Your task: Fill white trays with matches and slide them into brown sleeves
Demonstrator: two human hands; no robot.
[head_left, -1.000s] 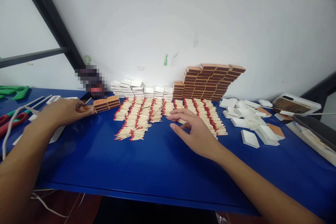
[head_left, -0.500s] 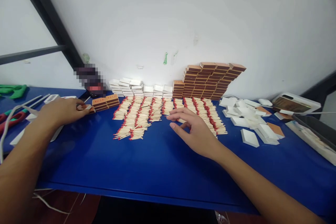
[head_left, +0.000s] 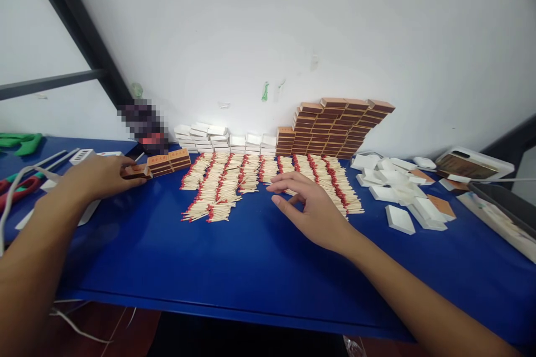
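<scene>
At the left end of a short row of orange-and-brown matchboxes point(head_left: 170, 162), my left hand point(head_left: 98, 178) has its fingers closed around a matchbox point(head_left: 137, 172). Part of that box is hidden by the fingers. My right hand point(head_left: 307, 203) hovers over the front of the matchsticks, fingers apart and slightly bent, holding nothing. Red-tipped matchsticks point(head_left: 224, 181) lie in several rows across the middle of the blue table point(head_left: 201, 268).
White inner trays point(head_left: 218, 136) are stacked along the wall, beside a tall stack of matchboxes point(head_left: 330, 128). More white trays point(head_left: 400, 217) lie loose on the right, near a phone point(head_left: 473, 166) and a dark bin point(head_left: 506, 201). Red-handled scissors point(head_left: 25, 189) and a white cable lie left.
My left fingers have shifted slightly, and more of the matchbox at the row's left end now shows. My right hand has stayed almost still.
</scene>
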